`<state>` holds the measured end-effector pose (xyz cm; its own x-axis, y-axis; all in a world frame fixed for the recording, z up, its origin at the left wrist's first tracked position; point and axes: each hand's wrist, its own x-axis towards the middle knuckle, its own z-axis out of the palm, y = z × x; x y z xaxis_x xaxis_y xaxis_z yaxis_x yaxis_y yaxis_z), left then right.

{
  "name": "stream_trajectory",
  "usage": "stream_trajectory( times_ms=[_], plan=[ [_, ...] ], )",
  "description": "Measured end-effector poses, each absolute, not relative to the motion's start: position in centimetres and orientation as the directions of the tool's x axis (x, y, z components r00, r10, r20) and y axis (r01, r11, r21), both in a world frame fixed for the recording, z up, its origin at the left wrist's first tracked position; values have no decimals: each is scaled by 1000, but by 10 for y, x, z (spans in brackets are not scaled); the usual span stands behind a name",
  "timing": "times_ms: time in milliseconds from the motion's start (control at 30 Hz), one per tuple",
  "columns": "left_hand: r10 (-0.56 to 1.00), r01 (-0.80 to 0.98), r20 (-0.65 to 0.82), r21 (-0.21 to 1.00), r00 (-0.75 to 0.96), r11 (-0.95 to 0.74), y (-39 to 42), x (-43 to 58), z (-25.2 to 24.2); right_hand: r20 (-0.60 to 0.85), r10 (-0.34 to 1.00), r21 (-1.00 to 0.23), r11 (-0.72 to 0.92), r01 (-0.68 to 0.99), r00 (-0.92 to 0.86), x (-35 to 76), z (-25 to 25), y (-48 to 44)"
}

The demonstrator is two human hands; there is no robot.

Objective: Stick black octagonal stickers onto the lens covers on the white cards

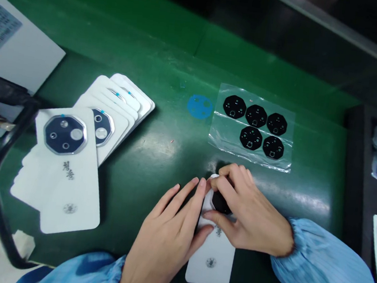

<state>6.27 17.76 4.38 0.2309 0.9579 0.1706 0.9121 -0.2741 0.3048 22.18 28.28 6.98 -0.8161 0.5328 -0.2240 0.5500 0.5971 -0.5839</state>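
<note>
Near the green table's front edge, a white panel lies flat; the right hand curls around its black octagon, whether gripping I cannot tell; the left hand, straight-fingered, grasping nothing, adjoins its left edge; beyond lies a clear sheet of five octagons.

Bench: green. Lower centre: phone-shaped panel white, black script plus round dark-grey emblem; octagon on it black. Left: fanned panels white, navy octagons with silver rims, bright-blue tabs. Upper right of centre: sheet clear, five black octagons, pale marks. Film piece beside it: flat blue. Sleeves: light blue.
</note>
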Motion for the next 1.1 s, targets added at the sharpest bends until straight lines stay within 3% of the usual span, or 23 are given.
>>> stream_trajectory(
  times_ms=[267,500,700,1100],
  plan=[
    [957,920,156,275,244,-280,177,63,45,-208,553,-552,614,564,-807,220,70,282],
    [956,915,145,283,255,-287,178,62,45,-62,637,-672,542,504,-768,242,65,280],
    [963,908,147,326,227,-264,181,63,45,90,653,-566,655,501,-752,257,53,261],
    [963,863,208,440,170,-247,181,64,37,148,514,-440,799,410,-845,257,53,258]
  ],
)
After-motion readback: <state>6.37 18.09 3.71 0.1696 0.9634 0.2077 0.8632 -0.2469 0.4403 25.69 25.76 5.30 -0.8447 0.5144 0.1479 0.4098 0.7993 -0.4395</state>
